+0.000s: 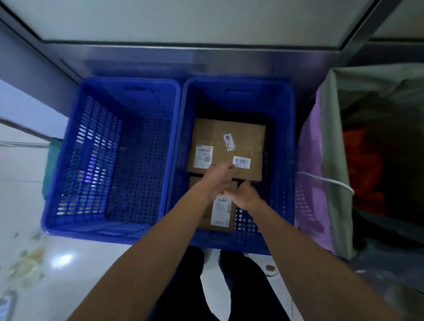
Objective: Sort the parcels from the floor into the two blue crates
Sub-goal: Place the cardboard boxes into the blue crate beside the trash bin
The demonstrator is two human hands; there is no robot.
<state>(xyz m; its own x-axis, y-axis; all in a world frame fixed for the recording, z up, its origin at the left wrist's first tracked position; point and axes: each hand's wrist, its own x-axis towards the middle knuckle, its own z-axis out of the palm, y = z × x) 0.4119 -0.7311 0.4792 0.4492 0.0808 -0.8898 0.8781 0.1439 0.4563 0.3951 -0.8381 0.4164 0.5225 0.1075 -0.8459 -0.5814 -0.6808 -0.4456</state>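
Two blue crates stand side by side on the floor. The left crate (122,155) holds nothing I can see. In the right crate (280,144) a large cardboard parcel (228,141) with labels lies flat at the back. A smaller labelled parcel (219,213) lies in front of it. Both my arms reach into the right crate. My left hand (217,179) hovers over the small parcel's far edge, its fingers stretched toward the large parcel. My right hand (247,195) grips the small parcel's far right corner, thumb apart from the fingers.
A metal table edge (187,58) overhangs the back of the crates. To the right hangs a purple and green sack (328,166) with a white cord. My legs (199,282) stand just in front of the crates on a white tiled floor (19,199) with some stains at the left.
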